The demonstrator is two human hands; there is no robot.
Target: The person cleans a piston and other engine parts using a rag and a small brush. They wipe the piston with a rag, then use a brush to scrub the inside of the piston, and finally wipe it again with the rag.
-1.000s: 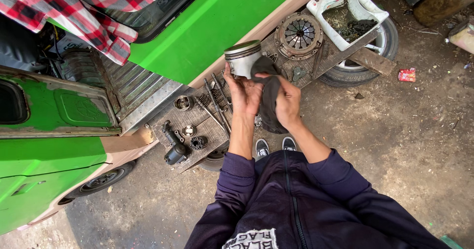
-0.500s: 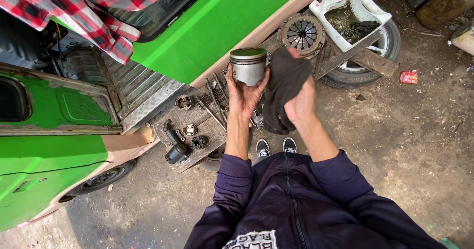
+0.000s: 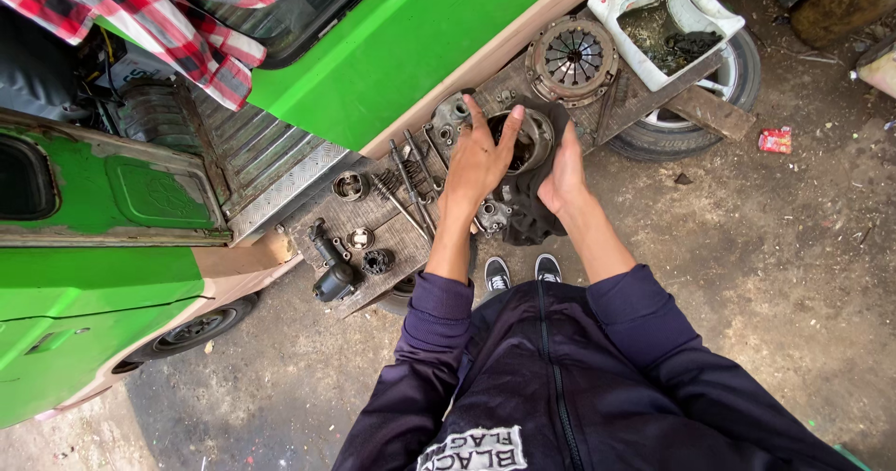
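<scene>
Since half a second ago we have lowered the piston (image 3: 519,140) onto the board, our left hand (image 3: 478,158) wrapping spread fingers around it while our right hand (image 3: 563,174), fingers together, presses the dark rag (image 3: 532,211) just beside.

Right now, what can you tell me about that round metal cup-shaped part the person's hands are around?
The round grey metal piston looks like a hollow cylinder with a dark, grimy inside, its open end turned up toward the camera. It sits over the wooden board of engine parts, above a dark cloth. The left hand covers its left side, fingers spread over the rim; the right hand is beside its right edge.
</scene>
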